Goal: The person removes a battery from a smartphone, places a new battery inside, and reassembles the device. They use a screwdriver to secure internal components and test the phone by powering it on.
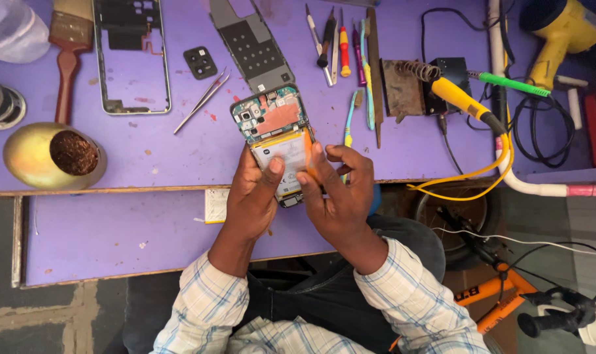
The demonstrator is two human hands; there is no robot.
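An opened smartphone (275, 131) with its back cover off shows a green circuit board, a copper patch and a white battery. My left hand (253, 194) grips the phone from below, thumb on the battery. My right hand (337, 190) is at the phone's right edge, its fingertips pressing on the battery's side. The phone is held over the front edge of the purple workbench (180, 151).
A phone frame (131, 56), a grey inner cover plate (252, 42), a camera bezel (199, 62) and tweezers (201, 100) lie behind. Screwdrivers (340, 46), a soldering iron (465, 101) on its stand, a yellow heat gun (560, 33), a brush (68, 52) and a brass-wool holder (52, 156) surround them.
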